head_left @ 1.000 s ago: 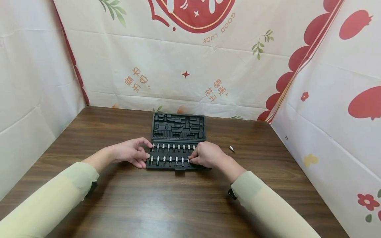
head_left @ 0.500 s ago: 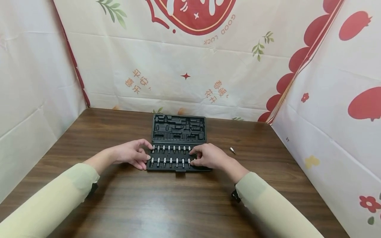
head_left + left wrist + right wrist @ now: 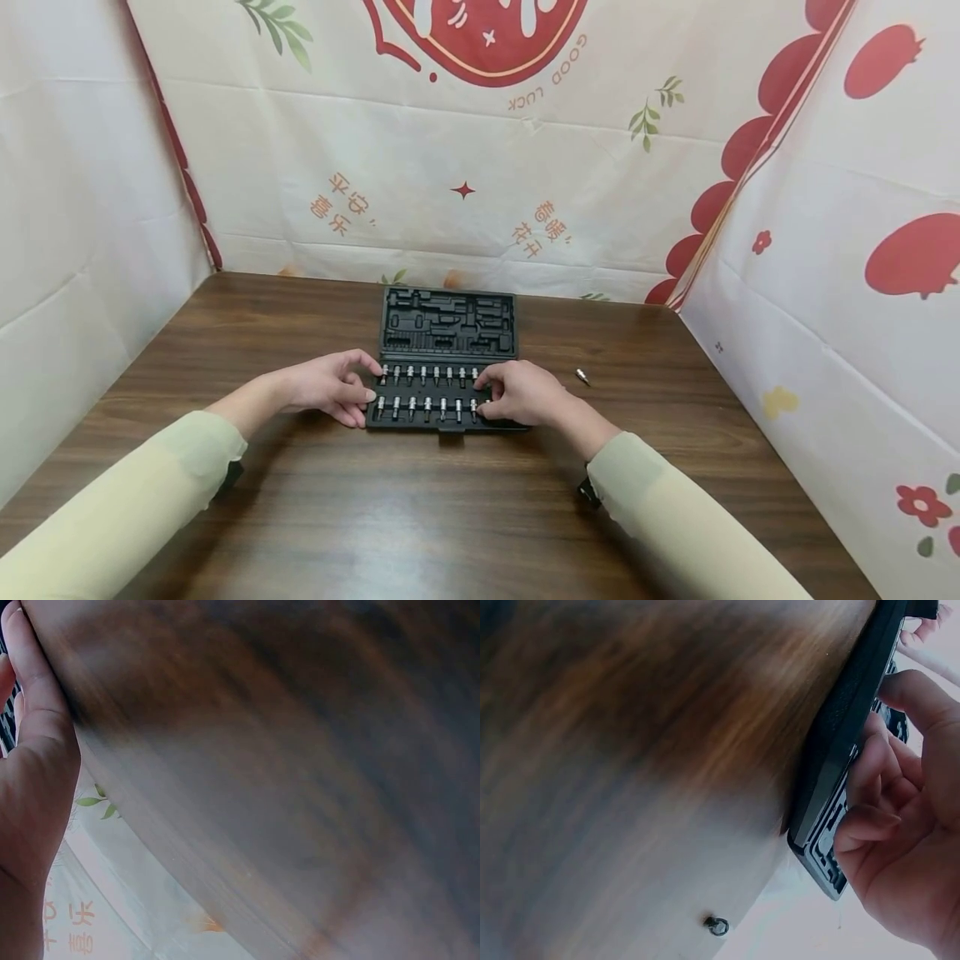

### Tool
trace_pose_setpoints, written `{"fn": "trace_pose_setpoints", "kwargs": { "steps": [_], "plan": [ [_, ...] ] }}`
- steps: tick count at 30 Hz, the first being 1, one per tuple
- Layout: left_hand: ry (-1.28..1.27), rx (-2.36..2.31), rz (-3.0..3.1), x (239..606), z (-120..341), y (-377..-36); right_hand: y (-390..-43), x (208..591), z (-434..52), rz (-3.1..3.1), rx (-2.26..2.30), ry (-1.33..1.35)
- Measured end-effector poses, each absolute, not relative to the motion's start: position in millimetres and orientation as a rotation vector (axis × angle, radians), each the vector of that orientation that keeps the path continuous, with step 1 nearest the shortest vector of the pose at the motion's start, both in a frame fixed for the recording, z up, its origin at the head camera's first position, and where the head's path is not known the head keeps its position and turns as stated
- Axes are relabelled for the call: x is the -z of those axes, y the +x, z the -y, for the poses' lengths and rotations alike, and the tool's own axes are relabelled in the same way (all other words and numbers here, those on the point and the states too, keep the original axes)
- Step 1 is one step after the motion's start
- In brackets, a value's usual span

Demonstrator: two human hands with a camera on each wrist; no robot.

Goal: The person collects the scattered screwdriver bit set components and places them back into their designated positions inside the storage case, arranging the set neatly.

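Two arms in pale green sleeves reach from the lower corners to mid-frame; left hand spread with fingers lightly bent, right hand with fingers curled

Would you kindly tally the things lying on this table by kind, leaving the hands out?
black case: 1
seated bits in the case, as far as visible: 15 (the right hand covers the row ends)
loose bit on the table: 1
Total: 17
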State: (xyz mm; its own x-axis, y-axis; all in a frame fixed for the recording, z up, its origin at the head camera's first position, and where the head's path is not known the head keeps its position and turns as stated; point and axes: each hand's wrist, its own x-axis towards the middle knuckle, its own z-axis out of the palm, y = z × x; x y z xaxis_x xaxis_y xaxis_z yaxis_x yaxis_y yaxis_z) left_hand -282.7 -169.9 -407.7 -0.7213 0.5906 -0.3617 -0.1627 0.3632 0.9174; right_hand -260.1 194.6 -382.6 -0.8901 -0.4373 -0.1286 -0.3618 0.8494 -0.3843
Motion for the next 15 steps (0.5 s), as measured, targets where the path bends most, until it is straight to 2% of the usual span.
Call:
{"fn": "trace_pose_setpoints", "kwargs": {
  "steps": [5,15],
  "plan": [
    [0.371,-1.423,-1.949,408.9,170.9,-282.7,-261.7,387.1,-196.1,-2.764,0.624,-0.577],
    [0.377,-1.419,-1.948,410.4,170.5,-281.9,-261.5,386.0,-215.4,-2.637,0.816,-0.684]
  ]
}}
